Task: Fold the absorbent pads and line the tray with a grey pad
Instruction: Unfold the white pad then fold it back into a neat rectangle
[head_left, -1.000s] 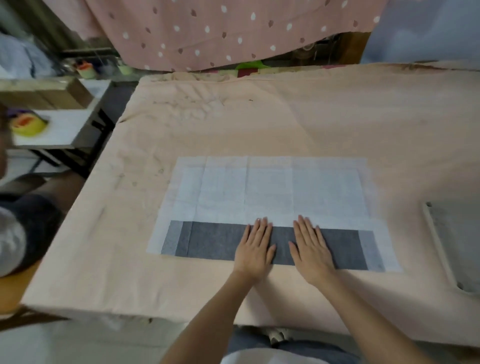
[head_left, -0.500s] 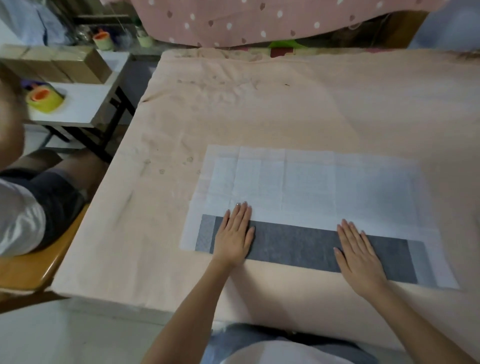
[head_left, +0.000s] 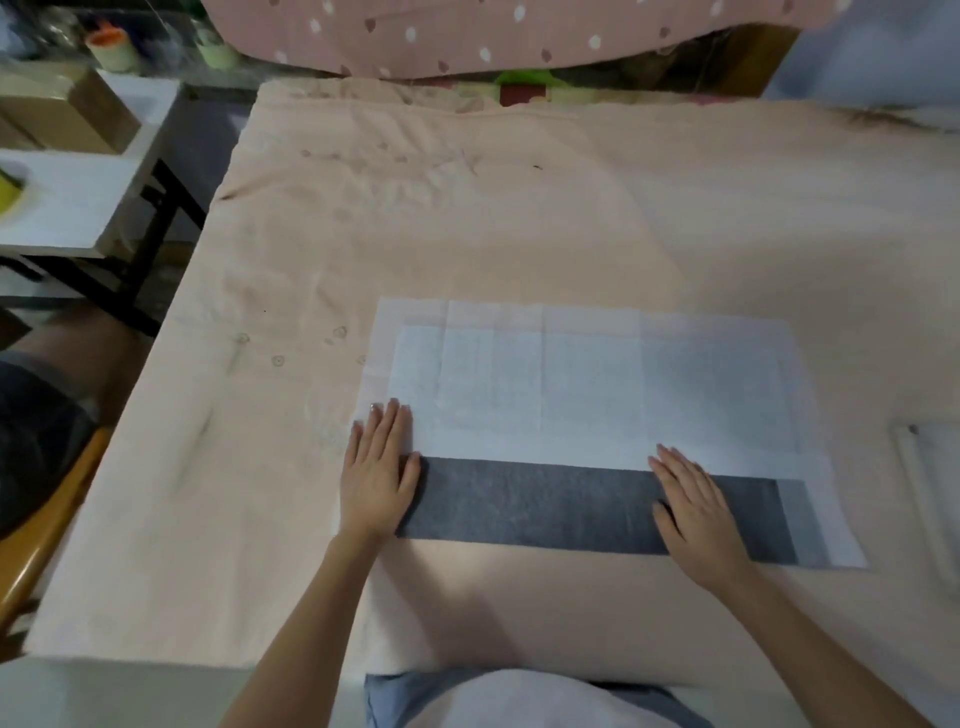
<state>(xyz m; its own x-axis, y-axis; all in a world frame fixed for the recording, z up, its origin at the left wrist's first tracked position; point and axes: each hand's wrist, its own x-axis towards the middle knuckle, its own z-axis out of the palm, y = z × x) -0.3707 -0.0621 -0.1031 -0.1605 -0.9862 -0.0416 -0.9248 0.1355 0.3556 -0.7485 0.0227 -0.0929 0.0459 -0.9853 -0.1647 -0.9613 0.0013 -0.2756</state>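
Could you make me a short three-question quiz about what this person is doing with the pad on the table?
1. True or false: both hands lie flat on the pad.
2. Which part does the right hand press? A) the grey folded strip B) the tray C) the bare tablecloth
3. The left hand rests at the strip's ____ end.

Key: 1 true; 2 A; 3 left.

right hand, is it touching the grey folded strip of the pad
Touching. The head view shows the right hand lying flat, fingers straight, on the grey folded strip near its right end, palm overlapping the strip with no gap visible.
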